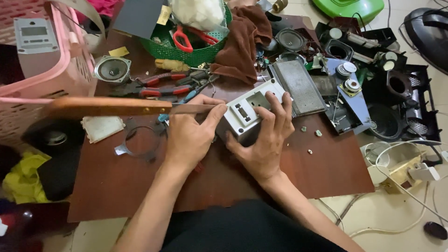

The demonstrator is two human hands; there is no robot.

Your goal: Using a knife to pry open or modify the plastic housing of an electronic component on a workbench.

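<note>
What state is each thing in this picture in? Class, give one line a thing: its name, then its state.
Grey box: tilted on the brown board, gripped.
Right hand: closed around the grey box.
Left hand: pressing a knife against the box edge.
Green basket: upright, full.
Red scissors: lying in the basket.
Pliers: lying flat, shut.

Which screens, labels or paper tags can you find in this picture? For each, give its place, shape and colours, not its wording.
Grey device with screen: top left, against the pink basket; a rectangular pale display above a row of small buttons.
Yellow paper tag: top centre, at the green basket's rim; small, oblong.
Yellow slip: on the brown table, above the round speaker; small, slanted.
</note>
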